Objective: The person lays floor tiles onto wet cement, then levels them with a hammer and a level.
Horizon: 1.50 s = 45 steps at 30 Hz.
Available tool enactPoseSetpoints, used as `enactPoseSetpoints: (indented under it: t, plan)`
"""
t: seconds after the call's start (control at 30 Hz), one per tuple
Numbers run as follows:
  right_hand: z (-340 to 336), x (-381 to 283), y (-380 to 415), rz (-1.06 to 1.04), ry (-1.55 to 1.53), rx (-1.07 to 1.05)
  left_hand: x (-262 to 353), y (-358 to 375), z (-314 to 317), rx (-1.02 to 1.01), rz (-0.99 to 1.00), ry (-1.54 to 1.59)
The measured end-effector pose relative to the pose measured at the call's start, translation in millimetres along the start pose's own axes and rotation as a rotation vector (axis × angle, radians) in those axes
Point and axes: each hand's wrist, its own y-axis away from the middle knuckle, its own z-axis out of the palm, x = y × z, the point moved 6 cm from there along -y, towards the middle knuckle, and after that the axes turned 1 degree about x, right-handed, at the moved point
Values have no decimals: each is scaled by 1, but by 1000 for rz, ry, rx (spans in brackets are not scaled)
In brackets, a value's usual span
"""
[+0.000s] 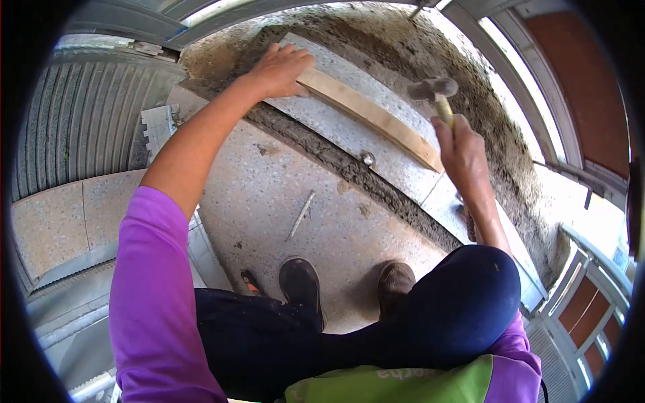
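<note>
My left hand (282,70) is closed round the far left end of a wooden plank (373,119), which lies along a row of speckled tiles (329,127). In my right hand (462,149) is the yellow handle of a hammer (435,91), its head raised near the plank's right end and looking blurred. A small round metal object (367,158) sits at the tiles' near edge. Between these tiles and the nearer speckled floor (269,181) runs a strip of dark, rough mortar (316,148).
A thin pale stick (300,215) lies on the floor before my shoes (300,285). An orange and black tool (251,283) is left of them. Rough soil (497,134) borders the tiles beyond. Corrugated sheet (87,121) stands left, a metal frame (584,302) right.
</note>
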Motion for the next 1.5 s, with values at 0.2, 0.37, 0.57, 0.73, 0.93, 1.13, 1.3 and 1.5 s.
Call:
enactPoseSetpoints:
  t: [0.2, 0.37, 0.57, 0.73, 0.93, 1.13, 1.3, 1.5]
  plan:
    - [-36, 61, 52, 142, 47, 69, 61, -7, -1, 8, 96, -54]
    - [-42, 81, 73, 122, 49, 75, 127, -29, 18, 20, 198, -29]
    - [-36, 91, 90, 35, 50, 72, 120, -36, 37, 10, 285, 19]
    - [-24, 81, 95, -25, 78, -8, 163, -42, 6, -171, 200, 85]
    - [-3, 65, 94, -90, 114, -69, 155, -39, 23, -40, 235, -1]
    - [14, 69, 92, -146, 184, -69, 155, -41, 21, -88, 193, -32]
    - [3, 54, 86, -188, 131, -30, 161, -40, 15, -147, 168, -19]
    - [25, 52, 77, -427, 120, 38, 147, -41, 34, -59, 249, -32]
